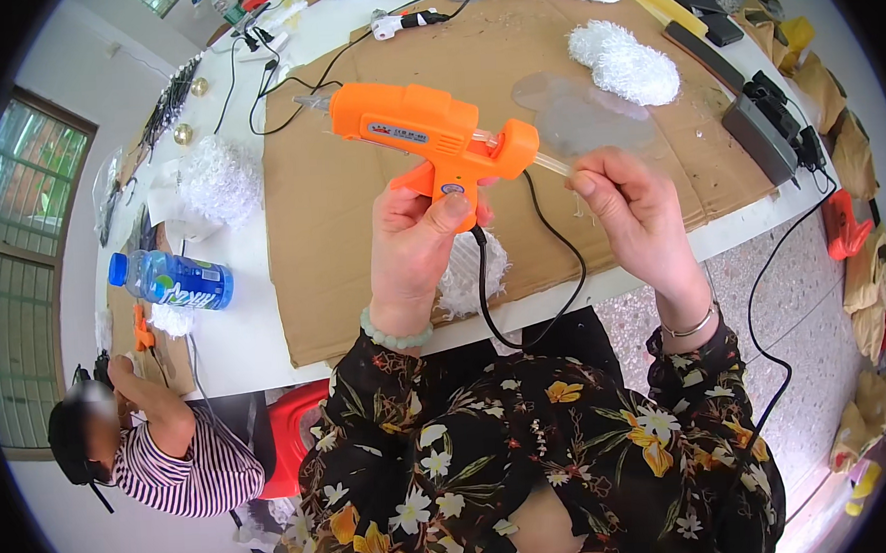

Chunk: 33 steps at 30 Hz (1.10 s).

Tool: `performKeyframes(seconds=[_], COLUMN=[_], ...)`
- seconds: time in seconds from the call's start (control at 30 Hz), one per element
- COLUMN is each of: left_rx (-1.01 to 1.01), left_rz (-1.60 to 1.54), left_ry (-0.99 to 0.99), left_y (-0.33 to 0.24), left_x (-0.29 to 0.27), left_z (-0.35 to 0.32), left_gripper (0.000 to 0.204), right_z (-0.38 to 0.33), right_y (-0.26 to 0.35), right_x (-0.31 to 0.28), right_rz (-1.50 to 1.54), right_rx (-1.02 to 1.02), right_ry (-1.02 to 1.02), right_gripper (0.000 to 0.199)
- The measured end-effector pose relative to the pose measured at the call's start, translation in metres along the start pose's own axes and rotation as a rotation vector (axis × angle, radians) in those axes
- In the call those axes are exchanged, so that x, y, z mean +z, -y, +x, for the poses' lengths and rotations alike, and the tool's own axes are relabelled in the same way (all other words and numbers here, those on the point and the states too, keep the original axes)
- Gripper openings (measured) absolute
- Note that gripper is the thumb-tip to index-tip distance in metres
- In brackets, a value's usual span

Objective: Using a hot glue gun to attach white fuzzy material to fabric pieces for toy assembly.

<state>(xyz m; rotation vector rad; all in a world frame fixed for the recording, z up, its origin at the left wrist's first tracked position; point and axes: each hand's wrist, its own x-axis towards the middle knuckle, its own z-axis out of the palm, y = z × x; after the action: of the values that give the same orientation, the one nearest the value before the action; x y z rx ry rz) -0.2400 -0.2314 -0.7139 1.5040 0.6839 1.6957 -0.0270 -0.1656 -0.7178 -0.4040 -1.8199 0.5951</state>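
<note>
An orange hot glue gun (pixel 410 118) is held up over the cardboard, its nozzle pointing left. My left hand (pixel 411 233) wraps round its handle, the thumb lying across the grip. At the gun's rear, my right hand (pixel 635 211) pinches the end of a clear glue stick (pixel 554 163) whose other end runs into the back of the gun. From the handle's base a black cord (pixel 556 323) loops down and back up behind the gun. Partly hidden behind my left hand, a white fluffy bundle (pixel 475 275) rests on the cardboard.
Brown cardboard (pixel 313 283) covers much of the white table (pixel 251 347). Another fluffy bundle (pixel 624 64) sits far right, near a grey box (pixel 759 140). A blue-capped bottle (pixel 173 281) lies at left. A person in a striped top (pixel 197 460) sits lower left. Cords trail across the far side.
</note>
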Motion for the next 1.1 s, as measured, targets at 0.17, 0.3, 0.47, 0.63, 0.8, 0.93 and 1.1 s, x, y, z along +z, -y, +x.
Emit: performKeyframes(seconds=[0.17, 0.3, 0.47, 0.63, 0.8, 0.93, 1.1], left_rx=[0.026, 0.1, 0.102, 0.087, 0.049, 0.047, 0.001], left_rz=[-0.094, -0.095, -0.086, -0.109, -0.078, -0.069, -0.034], left_ry=[-0.034, -0.052, -0.055, -0.041, -0.03, -0.051, -0.028], left_y=[0.0, -0.004, -0.007, -0.009, -0.011, -0.013, -0.009], left_x=[0.0, 0.002, -0.001, -0.005, -0.005, -0.003, -0.004], left_z=[0.005, 0.006, 0.005, 0.006, 0.001, -0.002, -0.003], left_gripper=[0.039, 0.036, 0.037, 0.036, 0.036, 0.037, 0.036], right_z=[0.002, 0.0, 0.005, 0.007, 0.001, 0.005, 0.007], right_y=[0.016, 0.025, 0.037, 0.042, 0.031, 0.046, 0.029], right_x=[0.006, 0.012, 0.004, 0.008, 0.017, 0.012, 0.006], right_rz=[-0.011, 0.095, 0.382, 0.37, 0.096, 0.375, 0.309], right_rx=[0.085, 0.18, 0.507, 0.448, 0.166, 0.432, 0.357], right_ry=[0.018, 0.026, 0.241, 0.172, 0.1, 0.228, 0.288], right_gripper=[0.016, 0.017, 0.021, 0.019, 0.017, 0.018, 0.019])
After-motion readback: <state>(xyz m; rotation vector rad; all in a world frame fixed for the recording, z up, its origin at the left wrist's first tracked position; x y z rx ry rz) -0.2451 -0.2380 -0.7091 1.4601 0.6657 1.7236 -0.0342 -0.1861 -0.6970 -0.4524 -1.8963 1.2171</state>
